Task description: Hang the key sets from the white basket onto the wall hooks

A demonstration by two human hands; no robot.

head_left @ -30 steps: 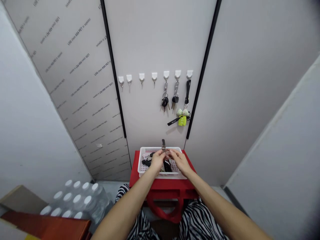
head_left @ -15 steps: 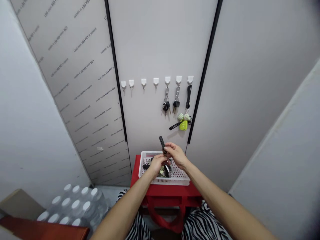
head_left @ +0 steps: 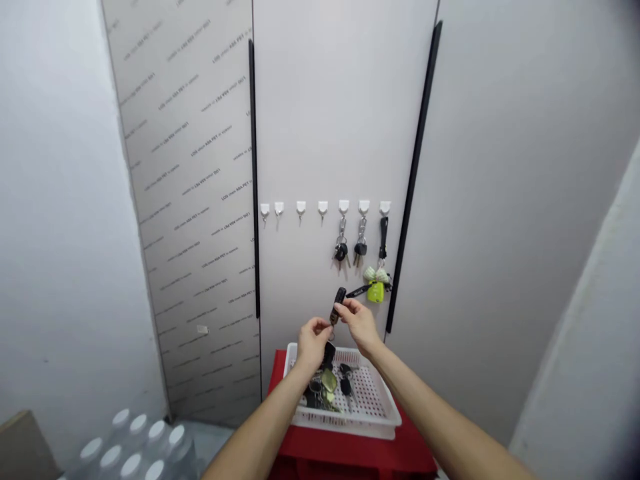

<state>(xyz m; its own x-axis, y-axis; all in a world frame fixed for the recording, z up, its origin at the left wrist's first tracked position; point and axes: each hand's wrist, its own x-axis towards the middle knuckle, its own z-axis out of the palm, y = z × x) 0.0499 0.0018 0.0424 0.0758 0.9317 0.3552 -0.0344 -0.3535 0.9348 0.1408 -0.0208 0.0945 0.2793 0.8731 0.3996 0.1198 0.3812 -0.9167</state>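
A keychain with a black strap (head_left: 341,297) is held up above the front of the basket. My right hand (head_left: 362,327) pinches the strap between thumb and fingers. Lower down, my left hand (head_left: 313,341) grips the same keychain near its metal ring. A black key fob (head_left: 329,353) hangs below the ring, partly behind my left hand. Beneath my hands sits a white plastic basket (head_left: 370,427) with several keys in it, among them a yellow-green tag (head_left: 329,381) and a black-headed key (head_left: 346,387).
A row of white wall hooks (head_left: 323,207) runs along the panel. The three on the right carry two key bunches (head_left: 341,252) and a black strap with a lime-green charm (head_left: 375,291). The basket rests on a red surface (head_left: 350,450). Capped bottles (head_left: 133,460) stand lower left.
Both hands have risen with the keychain, lifting it away from the basket. The strap now leans right instead of left. My view has tilted upward.
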